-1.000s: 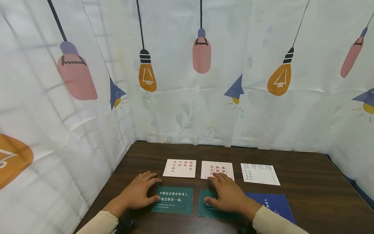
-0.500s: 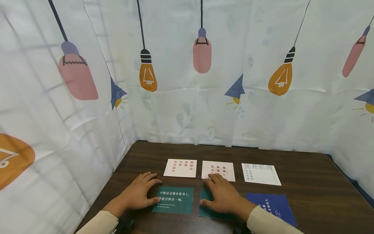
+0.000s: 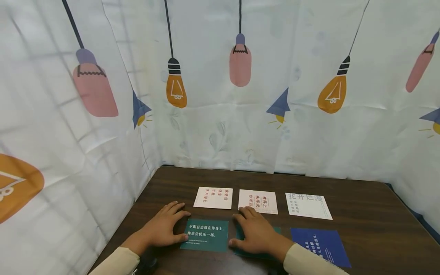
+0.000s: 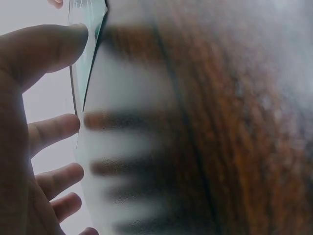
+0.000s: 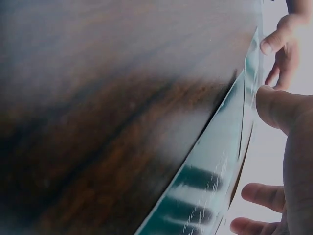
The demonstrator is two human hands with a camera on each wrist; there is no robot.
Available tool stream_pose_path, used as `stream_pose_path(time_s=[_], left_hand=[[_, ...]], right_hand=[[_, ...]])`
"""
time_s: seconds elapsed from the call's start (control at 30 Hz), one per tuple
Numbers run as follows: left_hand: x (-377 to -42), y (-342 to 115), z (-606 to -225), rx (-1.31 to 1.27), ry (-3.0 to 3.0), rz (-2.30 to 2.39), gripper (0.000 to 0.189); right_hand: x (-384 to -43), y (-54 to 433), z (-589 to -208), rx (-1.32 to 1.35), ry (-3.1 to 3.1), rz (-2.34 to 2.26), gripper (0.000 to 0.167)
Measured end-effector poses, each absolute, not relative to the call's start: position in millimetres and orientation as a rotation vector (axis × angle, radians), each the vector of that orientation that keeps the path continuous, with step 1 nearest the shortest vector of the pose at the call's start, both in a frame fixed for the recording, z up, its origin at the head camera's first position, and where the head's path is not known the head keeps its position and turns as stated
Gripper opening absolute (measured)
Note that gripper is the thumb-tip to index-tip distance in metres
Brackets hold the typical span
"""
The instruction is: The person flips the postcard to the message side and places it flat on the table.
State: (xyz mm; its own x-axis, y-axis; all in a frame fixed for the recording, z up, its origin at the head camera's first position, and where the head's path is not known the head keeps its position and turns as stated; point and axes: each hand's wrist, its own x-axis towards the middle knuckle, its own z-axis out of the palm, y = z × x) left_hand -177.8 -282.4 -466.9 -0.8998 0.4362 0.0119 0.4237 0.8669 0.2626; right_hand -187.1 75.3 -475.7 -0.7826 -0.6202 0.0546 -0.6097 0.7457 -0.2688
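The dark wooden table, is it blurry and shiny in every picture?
Left wrist view: the dark brown wooden table is blurred, with pale glare and dark finger reflections; right wrist view: blurred and hazy too, with dark finger-like patches on the nearer flat green card; head view: table much sharper.

We see streaky dark-brown wood grain across the surface (image 3: 374, 229). Toward its far edge, the left white card (image 3: 213, 198) and the middle white card (image 3: 271, 196) carry red writing, while the right white card (image 3: 307, 206) has grey-blue lettering. Closer to the near edge, we find a teal card (image 3: 213, 242) with white print, a second teal card (image 3: 249, 255), and a deep-blue card (image 3: 326, 244) printed white. Our curtain (image 3: 213, 114) is white, patterned with pink, orange and blue lamps; the sleeves (image 3: 313, 263) are cream.
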Motion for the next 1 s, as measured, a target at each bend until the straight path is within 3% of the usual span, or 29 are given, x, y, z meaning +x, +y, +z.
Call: stream_pose_path(time_s=[1.0], left_hand=[[-181.8,-281.8,-473.8,0.701,2.967,0.429,0.066]], right_hand=[[-185.6,53.4,-479.0,-1.063,2.895,-0.372,0.087]])
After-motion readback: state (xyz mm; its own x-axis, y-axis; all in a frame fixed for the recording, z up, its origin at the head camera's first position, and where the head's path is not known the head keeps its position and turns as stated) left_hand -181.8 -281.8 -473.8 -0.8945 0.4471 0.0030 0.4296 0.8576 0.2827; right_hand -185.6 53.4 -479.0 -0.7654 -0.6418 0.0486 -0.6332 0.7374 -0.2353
